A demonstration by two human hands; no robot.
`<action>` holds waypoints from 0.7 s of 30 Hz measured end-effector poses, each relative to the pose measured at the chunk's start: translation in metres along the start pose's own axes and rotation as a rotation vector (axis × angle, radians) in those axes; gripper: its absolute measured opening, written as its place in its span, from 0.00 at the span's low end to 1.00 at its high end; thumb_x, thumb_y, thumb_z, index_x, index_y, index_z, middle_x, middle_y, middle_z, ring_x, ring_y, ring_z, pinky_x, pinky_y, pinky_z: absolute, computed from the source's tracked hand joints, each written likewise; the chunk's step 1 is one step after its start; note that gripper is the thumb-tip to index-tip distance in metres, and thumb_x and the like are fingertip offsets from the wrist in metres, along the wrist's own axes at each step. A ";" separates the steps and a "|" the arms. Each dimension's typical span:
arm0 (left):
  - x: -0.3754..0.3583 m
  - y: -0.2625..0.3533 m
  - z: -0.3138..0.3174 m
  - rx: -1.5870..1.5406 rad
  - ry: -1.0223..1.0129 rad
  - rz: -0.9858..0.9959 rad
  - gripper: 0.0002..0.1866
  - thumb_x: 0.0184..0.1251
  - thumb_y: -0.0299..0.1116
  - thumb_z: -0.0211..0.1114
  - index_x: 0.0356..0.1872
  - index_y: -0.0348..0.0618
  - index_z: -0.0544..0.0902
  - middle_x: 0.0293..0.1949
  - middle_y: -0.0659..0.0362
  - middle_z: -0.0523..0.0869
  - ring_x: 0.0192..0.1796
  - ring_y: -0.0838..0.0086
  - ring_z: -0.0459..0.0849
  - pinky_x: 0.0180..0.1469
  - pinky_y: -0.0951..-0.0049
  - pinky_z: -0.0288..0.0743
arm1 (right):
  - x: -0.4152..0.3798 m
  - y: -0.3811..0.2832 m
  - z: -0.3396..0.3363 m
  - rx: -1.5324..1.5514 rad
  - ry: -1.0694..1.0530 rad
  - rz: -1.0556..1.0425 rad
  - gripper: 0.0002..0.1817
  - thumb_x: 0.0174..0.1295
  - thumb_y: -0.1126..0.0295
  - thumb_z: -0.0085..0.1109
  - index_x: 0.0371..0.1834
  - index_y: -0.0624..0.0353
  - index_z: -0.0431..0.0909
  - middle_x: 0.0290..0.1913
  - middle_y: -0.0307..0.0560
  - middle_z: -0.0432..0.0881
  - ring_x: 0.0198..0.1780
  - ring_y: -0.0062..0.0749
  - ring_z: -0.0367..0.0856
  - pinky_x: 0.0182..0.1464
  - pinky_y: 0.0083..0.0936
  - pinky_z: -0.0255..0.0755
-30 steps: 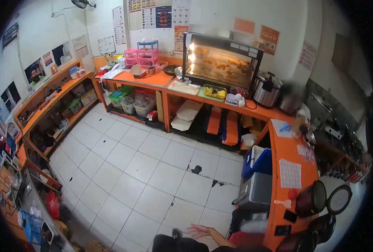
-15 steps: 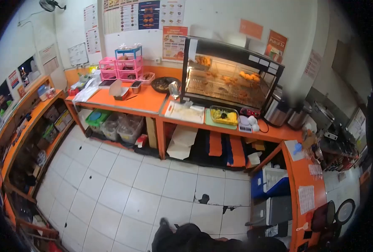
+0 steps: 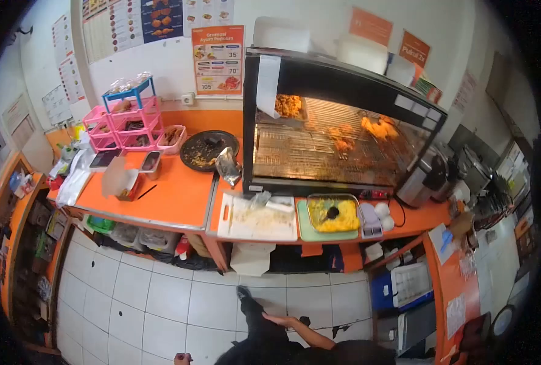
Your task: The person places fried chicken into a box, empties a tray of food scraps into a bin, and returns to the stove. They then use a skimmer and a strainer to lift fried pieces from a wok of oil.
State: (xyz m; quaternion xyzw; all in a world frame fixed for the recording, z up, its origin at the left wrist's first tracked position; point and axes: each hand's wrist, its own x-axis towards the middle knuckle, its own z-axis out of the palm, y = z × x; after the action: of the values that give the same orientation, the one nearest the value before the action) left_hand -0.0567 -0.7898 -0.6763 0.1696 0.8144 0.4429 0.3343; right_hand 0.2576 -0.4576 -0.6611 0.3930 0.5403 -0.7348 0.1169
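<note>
Right hand [image 3: 274, 318], seen at the bottom of the head view: fingers [image 3: 266, 316] extended and loosely spread, palm empty, holding nothing; the bare forearm [image 3: 310, 336] runs back toward the lower right edge. The hand hangs in the air above the white tiled floor [image 3: 161, 298], beside a dark-clad leg with a black shoe [image 3: 242, 292] planted on the tiles. At the very bottom edge a small part of what may be the left hand [image 3: 182, 358] shows; its fingers are too cropped to tell their state. Well apart from the hand, ahead across the floor, stands the orange surface [image 3: 179, 194]. Nearest on it lies a white rectangular cutting board [image 3: 258, 219] dusted with crumbs, and just beside it a clear tray of yellow food on a green mat [image 3: 333, 218] with a dark utensil resting in it. Behind these rises a black glass-fronted heated display cabinet [image 3: 337, 134] with fried pieces on its wire racks. To the left sit a round black pan [image 3: 208, 149], an open cardboard box [image 3: 121, 180] and a pink plastic drawer rack [image 3: 124, 121]. A silver rice cooker [image 3: 425, 179] stands at the right of the cabinet.
</note>
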 end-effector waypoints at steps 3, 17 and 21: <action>0.031 0.011 0.018 0.041 -0.048 -0.097 0.14 0.59 0.38 0.60 0.22 0.36 0.77 0.17 0.61 0.76 0.21 0.79 0.69 0.25 0.75 0.67 | 0.108 -0.016 -0.090 0.202 -0.266 0.009 0.43 0.55 0.31 0.31 0.68 0.48 0.49 0.67 0.45 0.53 0.66 0.38 0.54 0.62 0.43 0.51; 0.174 0.148 0.054 0.055 -0.195 0.036 0.19 0.57 0.43 0.58 0.20 0.34 0.77 0.17 0.58 0.76 0.22 0.74 0.68 0.25 0.70 0.64 | -0.173 -0.545 -0.216 -0.719 0.929 -1.475 0.11 0.49 0.72 0.56 0.36 0.59 0.76 0.44 0.48 0.77 0.49 0.37 0.75 0.50 0.32 0.69; 0.228 0.133 0.057 0.113 -0.038 -0.228 0.11 0.55 0.34 0.60 0.25 0.34 0.74 0.17 0.57 0.77 0.19 0.72 0.79 0.18 0.75 0.70 | -0.198 -0.600 -0.236 -0.930 1.317 -1.541 0.10 0.50 0.73 0.53 0.36 0.60 0.75 0.43 0.47 0.76 0.47 0.38 0.74 0.48 0.32 0.68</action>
State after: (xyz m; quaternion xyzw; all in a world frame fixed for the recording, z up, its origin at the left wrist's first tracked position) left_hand -0.1836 -0.5513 -0.6777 0.1029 0.8457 0.3522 0.3876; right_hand 0.1375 -0.0649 -0.1256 0.1837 0.8188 0.0146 -0.5437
